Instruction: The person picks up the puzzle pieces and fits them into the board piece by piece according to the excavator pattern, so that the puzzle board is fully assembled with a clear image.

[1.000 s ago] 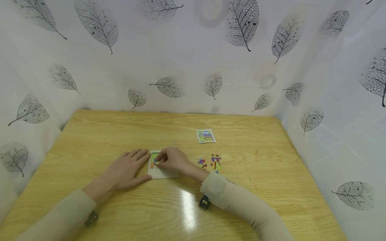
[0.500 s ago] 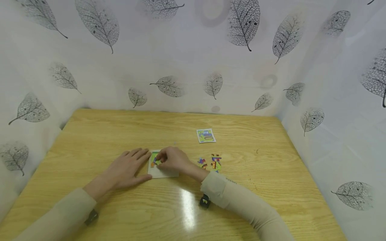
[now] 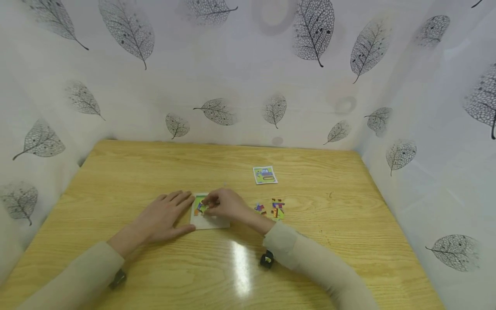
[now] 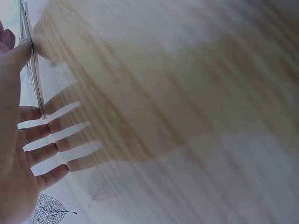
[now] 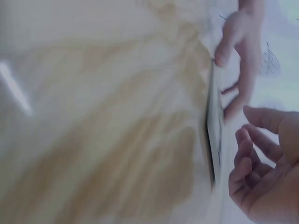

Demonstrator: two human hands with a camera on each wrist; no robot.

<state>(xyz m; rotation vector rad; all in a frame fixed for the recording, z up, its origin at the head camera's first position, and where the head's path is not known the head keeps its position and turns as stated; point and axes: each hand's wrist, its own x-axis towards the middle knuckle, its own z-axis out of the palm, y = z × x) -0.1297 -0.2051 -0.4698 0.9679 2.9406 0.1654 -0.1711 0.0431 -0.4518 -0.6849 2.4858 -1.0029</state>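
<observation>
A small white puzzle board (image 3: 211, 224) lies on the table, with joined jigsaw pieces (image 3: 199, 209) in its upper left part. My left hand (image 3: 164, 217) lies flat at its left side, thumb and fingertips touching the edge. In the left wrist view, the fingers (image 4: 41, 151) of that hand are spread. Over the board's right half is my right hand (image 3: 228, 207), covering part of it. In the right wrist view, the right hand (image 5: 266, 172) is loosely curled beside the board (image 5: 214, 126), thumb and forefinger apart, with nothing visible between them.
Loose jigsaw pieces (image 3: 277, 209) lie on the wooden table (image 3: 310, 262) to the right of the board. Farther back is a square picture card (image 3: 265, 175) showing a blue digger. A leaf-patterned curtain (image 3: 240, 77) borders the table behind and at both sides.
My right hand has shifted slightly right, its fingertips coming away from the pieces at the left of the board. More of the picture shows. The left hand has stayed in place.
</observation>
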